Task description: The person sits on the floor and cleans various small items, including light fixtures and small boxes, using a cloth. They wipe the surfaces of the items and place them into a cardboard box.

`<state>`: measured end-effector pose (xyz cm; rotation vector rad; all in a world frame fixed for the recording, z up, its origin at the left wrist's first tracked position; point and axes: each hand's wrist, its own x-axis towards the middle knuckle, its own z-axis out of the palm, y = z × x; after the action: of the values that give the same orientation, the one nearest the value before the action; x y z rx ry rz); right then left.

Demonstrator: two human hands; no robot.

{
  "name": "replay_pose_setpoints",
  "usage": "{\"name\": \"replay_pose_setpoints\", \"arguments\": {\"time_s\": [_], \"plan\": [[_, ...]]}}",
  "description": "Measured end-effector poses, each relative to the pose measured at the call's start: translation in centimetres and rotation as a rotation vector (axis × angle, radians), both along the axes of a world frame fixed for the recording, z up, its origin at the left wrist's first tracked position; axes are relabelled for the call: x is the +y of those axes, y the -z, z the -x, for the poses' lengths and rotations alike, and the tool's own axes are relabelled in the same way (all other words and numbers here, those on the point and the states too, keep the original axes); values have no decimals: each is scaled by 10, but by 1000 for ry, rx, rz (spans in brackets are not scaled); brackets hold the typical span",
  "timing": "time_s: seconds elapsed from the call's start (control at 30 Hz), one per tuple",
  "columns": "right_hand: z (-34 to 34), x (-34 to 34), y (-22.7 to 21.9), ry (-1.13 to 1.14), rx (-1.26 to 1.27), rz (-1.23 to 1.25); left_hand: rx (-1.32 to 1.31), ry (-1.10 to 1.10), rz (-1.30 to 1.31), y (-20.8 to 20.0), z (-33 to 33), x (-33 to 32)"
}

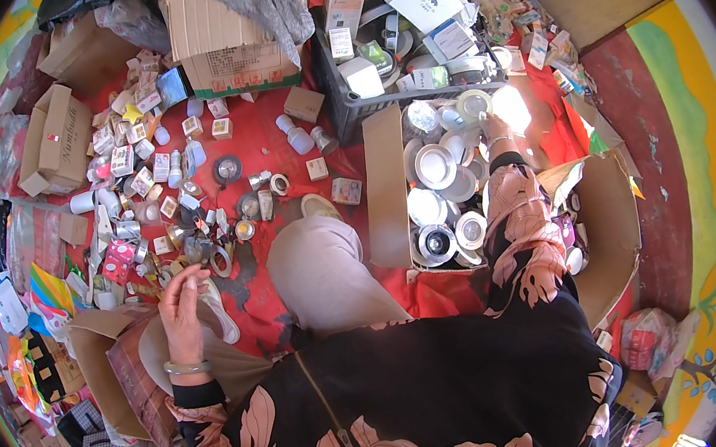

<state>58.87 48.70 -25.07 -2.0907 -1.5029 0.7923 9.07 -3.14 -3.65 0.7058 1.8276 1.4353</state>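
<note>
My right arm stretches to the far end of an open cardboard box packed with round white and silver downlights. There, my right hand, partly washed out by sunlight, has its fingers closed at the edge of a round downlight. My left hand, with a pale bangle on its wrist, is raised over my left knee. Its fingers are loosely stretched and nothing shows in them. Just beyond it lie a small metal ring and a pink patterned box.
Small boxes, bulbs and lamp parts are strewn across the red floor covering. A black plastic crate full of packages adjoins the downlight box. Behind stands a large carton with a grey cloth. Another open carton is beside my right arm.
</note>
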Motion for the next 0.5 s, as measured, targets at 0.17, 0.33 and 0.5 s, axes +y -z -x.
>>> {"name": "replay_pose_setpoints", "arguments": {"time_s": [0.17, 0.33, 0.5], "plan": [[16, -3, -27, -5, 28, -18, 21, -15, 27, -3, -3, -8], [15, -6, -38, 7, 69, -30, 27, -8, 37, -5, -3, -5], [15, -6, -35, -1, 93, -31, 31, -6, 48, -7, -3, -5]]}}
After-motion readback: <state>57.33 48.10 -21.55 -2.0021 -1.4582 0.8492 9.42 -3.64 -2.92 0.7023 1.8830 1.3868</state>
